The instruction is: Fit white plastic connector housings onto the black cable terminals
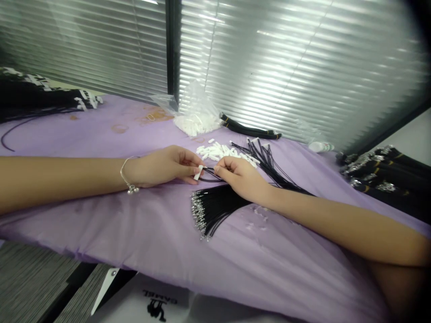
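Nearly upright white tube, left fingers pinching, sideways black cord, right fingers pinching

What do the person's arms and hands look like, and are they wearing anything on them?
The left hand and right hand are bare, with no gloves or sleeves in view. On the left wrist is a thin silver bracelet with a small dangling charm; the right wrist has none.

And it's lilac right across the cloth, black cords fanning over it near the middle, silver tips glinting at their left ends! White tags are heaped just beyond, grey striped blinds behind, and far right, black bundles banded yellow!
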A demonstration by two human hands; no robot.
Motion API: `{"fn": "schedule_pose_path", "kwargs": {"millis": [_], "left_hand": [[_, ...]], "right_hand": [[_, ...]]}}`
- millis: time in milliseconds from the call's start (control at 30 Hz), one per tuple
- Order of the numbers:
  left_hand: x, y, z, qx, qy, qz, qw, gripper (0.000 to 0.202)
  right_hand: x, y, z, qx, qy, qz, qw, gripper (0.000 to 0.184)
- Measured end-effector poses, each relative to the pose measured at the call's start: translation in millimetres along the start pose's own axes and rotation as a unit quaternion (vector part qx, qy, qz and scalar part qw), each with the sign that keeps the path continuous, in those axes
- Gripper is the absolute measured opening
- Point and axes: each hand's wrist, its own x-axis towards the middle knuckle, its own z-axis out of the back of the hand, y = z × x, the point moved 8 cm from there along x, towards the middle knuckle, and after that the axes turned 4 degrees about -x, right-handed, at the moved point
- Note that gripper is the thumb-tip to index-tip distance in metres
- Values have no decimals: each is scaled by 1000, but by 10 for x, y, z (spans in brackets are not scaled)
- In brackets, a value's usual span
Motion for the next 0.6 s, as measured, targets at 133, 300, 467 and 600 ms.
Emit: {"fn": "schedule_pose_path", "kwargs": {"millis": [133,300,467,600], "left_hand": [[-6,65,-51,-91,27,27,995,10],[45,139,-58,-155,50,24,986,8],[57,149,-44,-144,43,28,988,9],[57,158,-46,-145,40,30,988,10]], "right_hand": [[-6,23,-3,5,-1,10,1000,22],[-11,22,-13,8,5,6,1000,19],[-9,16,-8,11,3,-2,1000,20],[-7,5,-13,23,5,-6,1000,22]]}}
